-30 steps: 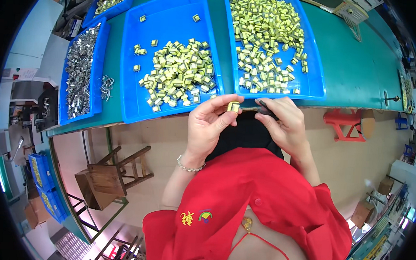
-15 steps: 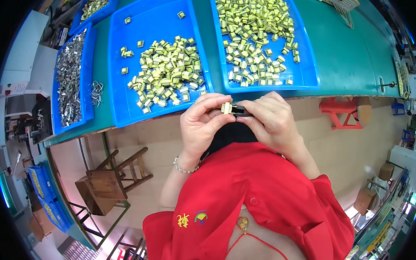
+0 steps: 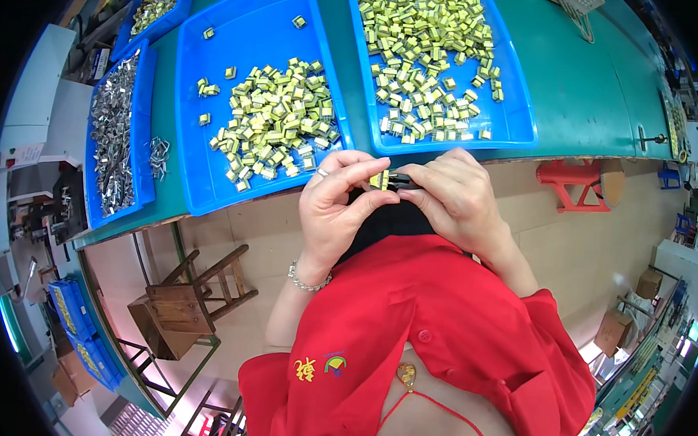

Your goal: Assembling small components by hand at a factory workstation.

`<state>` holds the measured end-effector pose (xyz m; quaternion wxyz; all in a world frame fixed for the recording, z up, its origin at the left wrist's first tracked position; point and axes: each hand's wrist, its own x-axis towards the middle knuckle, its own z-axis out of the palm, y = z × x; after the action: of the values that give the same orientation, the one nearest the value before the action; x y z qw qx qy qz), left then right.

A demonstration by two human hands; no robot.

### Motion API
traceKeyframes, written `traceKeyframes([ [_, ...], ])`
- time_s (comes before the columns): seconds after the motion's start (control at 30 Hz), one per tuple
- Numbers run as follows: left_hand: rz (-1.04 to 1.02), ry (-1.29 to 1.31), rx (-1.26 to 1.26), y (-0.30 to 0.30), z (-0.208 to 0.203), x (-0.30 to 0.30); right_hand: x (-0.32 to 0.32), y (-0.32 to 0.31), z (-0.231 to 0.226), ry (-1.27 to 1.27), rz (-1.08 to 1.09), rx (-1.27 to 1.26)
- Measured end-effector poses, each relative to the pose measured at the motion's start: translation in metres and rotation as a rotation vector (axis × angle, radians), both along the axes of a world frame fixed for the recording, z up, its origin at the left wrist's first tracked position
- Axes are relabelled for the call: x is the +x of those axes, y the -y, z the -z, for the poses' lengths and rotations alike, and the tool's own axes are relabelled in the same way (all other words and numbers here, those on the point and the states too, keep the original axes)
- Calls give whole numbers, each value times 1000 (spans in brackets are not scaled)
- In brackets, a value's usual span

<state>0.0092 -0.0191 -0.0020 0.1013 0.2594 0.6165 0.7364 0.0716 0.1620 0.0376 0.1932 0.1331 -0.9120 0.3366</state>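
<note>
Between the thumb and fingers of my left hand [image 3: 336, 198] is a small yellow-taped transformer [image 3: 379, 180]. My right hand [image 3: 460, 198] is closed around a dark pair of pliers [image 3: 402, 182], whose jaws reach the transformer's right side. Whether the jaws grip a pin is too small to tell. Both hands are held together just off the near edge of the table. Beyond them, a blue tray [image 3: 210, 177] contains a pile of similar yellow transformers [image 3: 279, 117]. A second blue tray [image 3: 517, 120] to its right is more heavily filled with them.
At the left, a narrow blue bin [image 3: 142, 170] is full of small silvery metal parts, and a few more [image 3: 158, 157] lie beside it on the green table [image 3: 580, 88]. A wooden stool [image 3: 177, 308] and a red stool [image 3: 568, 185] stand on the floor.
The transformer has turned slightly between my left fingers, showing more of its yellow face. The pliers stay against its right side. The trays appear shifted slightly left.
</note>
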Motion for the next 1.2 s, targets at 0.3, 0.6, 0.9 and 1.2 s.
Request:
traceKeyframes([
  [0.3,34,-24,-22,0,-1,-1,-1,-1,2,3,-12,23],
  [0.6,23,-35,-69,-2,-5,-2,0,-2,2,20,-12,2],
  [0.9,-549,-682,-679,13,-46,-51,4,-22,7,-10,66,-42],
  [1.2,-65,-994,-1083,-77,-26,-61,7,-33,8,12,116,-96],
])
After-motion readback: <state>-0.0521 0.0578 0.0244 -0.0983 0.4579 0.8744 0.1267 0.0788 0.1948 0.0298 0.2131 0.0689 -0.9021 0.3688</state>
